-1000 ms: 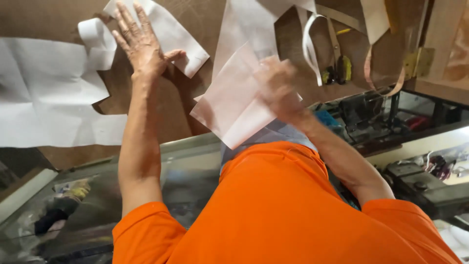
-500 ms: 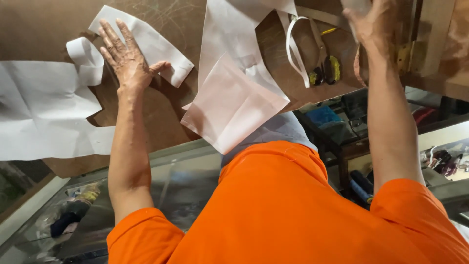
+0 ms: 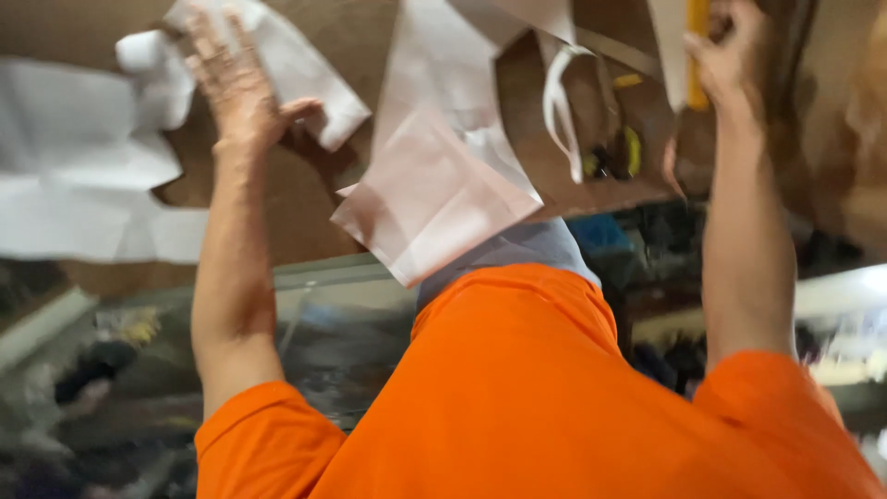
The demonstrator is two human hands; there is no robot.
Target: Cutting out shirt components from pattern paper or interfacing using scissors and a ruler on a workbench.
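Here the white cloth piece (image 3: 277, 65) lies on the brown work surface (image 3: 314, 199) with the left hand (image 3: 236, 83) spread flat and open on it — pinning it, it seems, so it cannot slide; it looks thin, creased and irregularly cut. The right hand (image 3: 730, 55) is closed around a yellow stick-like tool (image 3: 699, 46) at the far right, probably kept within reach there. Between them a pale pink folded sheet (image 3: 434, 199) overhangs the edge — beside white strips (image 3: 559, 111).
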